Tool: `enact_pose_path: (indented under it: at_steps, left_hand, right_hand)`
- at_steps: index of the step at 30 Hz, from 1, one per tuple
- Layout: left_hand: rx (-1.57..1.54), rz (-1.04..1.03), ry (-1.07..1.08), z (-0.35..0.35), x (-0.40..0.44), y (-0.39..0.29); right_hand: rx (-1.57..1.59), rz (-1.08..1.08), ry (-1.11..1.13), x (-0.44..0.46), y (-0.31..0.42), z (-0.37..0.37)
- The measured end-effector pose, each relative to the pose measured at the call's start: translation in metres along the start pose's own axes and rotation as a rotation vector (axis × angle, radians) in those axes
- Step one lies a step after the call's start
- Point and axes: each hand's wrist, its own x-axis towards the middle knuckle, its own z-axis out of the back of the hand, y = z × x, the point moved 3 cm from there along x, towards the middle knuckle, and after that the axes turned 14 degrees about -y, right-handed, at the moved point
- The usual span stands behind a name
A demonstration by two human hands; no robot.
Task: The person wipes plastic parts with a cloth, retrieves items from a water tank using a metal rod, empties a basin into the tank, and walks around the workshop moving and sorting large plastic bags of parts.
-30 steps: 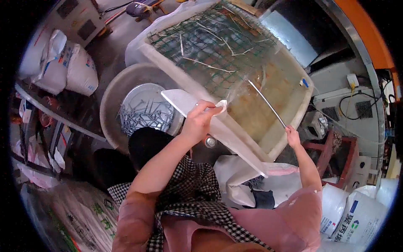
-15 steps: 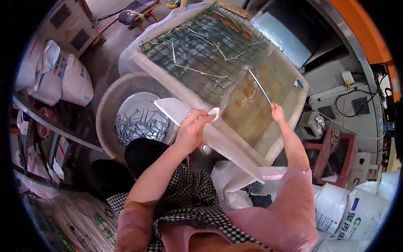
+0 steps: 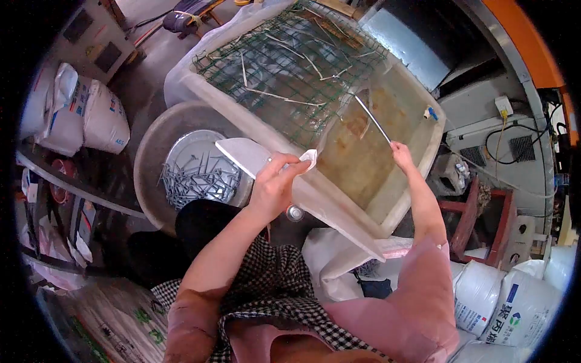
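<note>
My right hand (image 3: 402,156) is closed round one end of a thin, pale metal-looking rod (image 3: 373,120). The rod slants up and left over the open water of a large white tub (image 3: 433,148), its far tip near the edge of a green mesh (image 3: 284,91). At the near rim, my left hand (image 3: 273,184) pinches a small crumpled white piece (image 3: 309,158); cloth or paper, I cannot tell. Under that hand a long white board (image 3: 239,154) runs along the tub's side.
To the left, a round basin (image 3: 148,175) holds a metal bowl (image 3: 190,142) of grey nail-like pieces (image 3: 200,181). A small can (image 3: 295,213) stands below the board. White sacks (image 3: 106,118) sit at left, with more sacks (image 3: 520,308) at lower right. A red frame (image 3: 466,221) stands right of the tub.
The rod and my right hand have shifted very slightly left and up in view. My left hand keeps its pinch on the white piece. The whole view has tilted a little.
</note>
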Motion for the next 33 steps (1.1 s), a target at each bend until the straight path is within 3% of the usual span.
enact_pose_path:
  at_steps: [9, 12, 16, 18, 22, 25, 33]
  left_hand:
    - [-0.004, -0.002, -0.002, 0.001, 0.001, 0.001]
    - [0.001, -0.011, -0.019, 0.002, 0.002, 0.002]
    - [-0.018, -0.004, -0.006, 0.003, 0.004, 0.001]
    - [-0.025, -0.012, -0.01, 0.002, 0.002, 0.002]
    - [-0.034, -0.009, -0.008, -0.001, 0.001, 0.004]
    - [-0.017, -0.021, -0.012, -0.001, 0.002, 0.004]
    - [-0.039, 0.021, -0.004, -0.001, 0.003, 0.006]
  right_hand:
    - [0.025, -0.031, -0.163, 0.026, 0.01, -0.036]
    - [0.079, -0.169, -0.093, 0.036, 0.006, -0.04]
    - [0.021, -0.079, -0.071, 0.027, 0.019, -0.026]
    - [0.12, -0.27, 0.06, 0.02, 0.025, -0.026]
    - [0.168, -0.313, -0.006, 0.03, 0.039, -0.064]
    - [0.14, -0.099, -0.165, 0.054, 0.052, -0.098]
    - [0.126, 0.08, -0.13, 0.099, 0.075, -0.144]
